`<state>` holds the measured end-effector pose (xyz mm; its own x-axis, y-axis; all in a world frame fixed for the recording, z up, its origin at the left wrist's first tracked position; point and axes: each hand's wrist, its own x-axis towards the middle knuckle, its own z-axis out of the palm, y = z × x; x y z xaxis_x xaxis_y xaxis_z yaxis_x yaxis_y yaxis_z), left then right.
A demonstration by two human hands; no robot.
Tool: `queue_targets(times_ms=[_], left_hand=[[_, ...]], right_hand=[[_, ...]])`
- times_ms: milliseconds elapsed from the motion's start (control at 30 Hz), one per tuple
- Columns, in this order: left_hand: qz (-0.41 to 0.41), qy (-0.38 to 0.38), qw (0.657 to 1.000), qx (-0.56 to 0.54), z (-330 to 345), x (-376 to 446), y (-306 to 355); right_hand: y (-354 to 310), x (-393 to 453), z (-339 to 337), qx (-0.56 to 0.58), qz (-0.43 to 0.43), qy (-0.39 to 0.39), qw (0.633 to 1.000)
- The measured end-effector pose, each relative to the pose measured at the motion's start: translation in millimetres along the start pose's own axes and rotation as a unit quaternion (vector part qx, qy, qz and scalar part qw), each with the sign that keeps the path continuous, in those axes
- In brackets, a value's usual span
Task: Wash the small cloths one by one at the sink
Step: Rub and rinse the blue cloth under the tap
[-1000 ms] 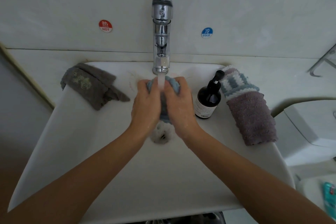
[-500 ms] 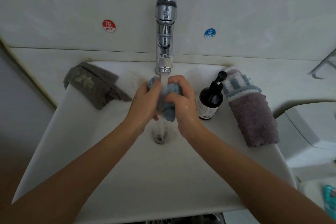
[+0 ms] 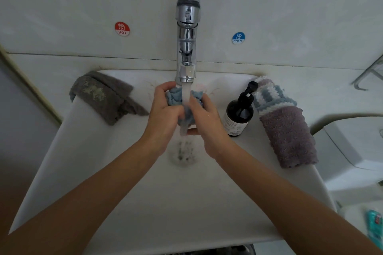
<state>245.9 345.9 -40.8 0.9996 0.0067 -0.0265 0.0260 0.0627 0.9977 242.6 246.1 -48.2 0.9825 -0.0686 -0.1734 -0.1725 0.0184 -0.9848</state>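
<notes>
A small light blue cloth [image 3: 173, 96] is bunched between both hands under the running chrome tap [image 3: 187, 39]. My left hand [image 3: 163, 116] grips its left side with fingers curled over the top. My right hand [image 3: 207, 116] grips the right side, thumb beneath. Water streams over the cloth and falls to the drain [image 3: 182, 152] of the white sink [image 3: 87, 151]. Much of the cloth is hidden by my fingers.
A grey cloth [image 3: 101, 95] lies on the sink's left rim. A dark pump bottle [image 3: 238, 113] stands right of my hands. Beside the bottle lie a striped blue-white cloth [image 3: 269, 94] and a mauve cloth [image 3: 288, 136]. Hot and cold stickers mark the wall.
Both hands have kept rubbing the blue cloth under the stream. They spread slightly apart, showing more cloth between them. The drain is now more exposed.
</notes>
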Motion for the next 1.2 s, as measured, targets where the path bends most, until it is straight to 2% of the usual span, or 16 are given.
queue_targets(times_ms=[133, 233, 333, 467, 633, 733, 833, 900, 967, 1100, 1200], left_hand=[[0.01, 0.0, 0.999, 0.032, 7.0, -2.8, 2.7], [0.007, 0.025, 0.988, 0.152, 4.5, 2.0, -8.6], [0.014, 0.029, 0.978, 0.208, 1.9, 4.4, -13.9], [0.021, 0.053, 0.981, 0.187, 8.7, -0.8, -15.4], [0.067, 0.086, 0.983, 0.151, 13.4, -6.3, -19.9], [0.086, 0.092, 0.977, 0.172, 14.8, -3.8, -25.7], [0.076, 0.104, 0.982, 0.138, 17.5, -3.8, -23.3], [0.075, 0.095, 0.984, 0.132, 18.5, -2.6, -20.4], [0.083, 0.091, 0.981, 0.152, 18.0, -0.4, -21.6], [0.087, 0.101, 0.982, 0.133, 19.3, -1.1, -22.3], [0.076, 0.089, 0.988, 0.1, 23.3, -7.0, -20.3]], right_hand=[[9.4, 1.6, 8.1, 0.017, -0.022, 0.042, 0.999], [11.8, 4.4, 9.1, 0.012, -0.067, 0.091, 0.994], [4.3, 6.1, 4.4, 0.043, -0.089, 0.121, 0.988], [5.4, -0.3, 6.2, 0.021, -0.085, 0.099, 0.991], [11.0, -3.8, 9.7, -0.02, -0.081, 0.054, 0.995], [14.1, -1.7, 17.6, -0.058, -0.085, 0.057, 0.993], [16.5, 0.9, 18.1, -0.11, -0.09, 0.057, 0.988], [16.8, 2.9, 14.2, -0.09, -0.069, 0.056, 0.992], [15.8, 2.9, 11.9, -0.149, -0.097, 0.052, 0.983], [11.9, 0.5, 12.8, -0.096, -0.084, 0.085, 0.988], [7.5, 3.0, 14.9, -0.005, -0.054, 0.141, 0.989]])
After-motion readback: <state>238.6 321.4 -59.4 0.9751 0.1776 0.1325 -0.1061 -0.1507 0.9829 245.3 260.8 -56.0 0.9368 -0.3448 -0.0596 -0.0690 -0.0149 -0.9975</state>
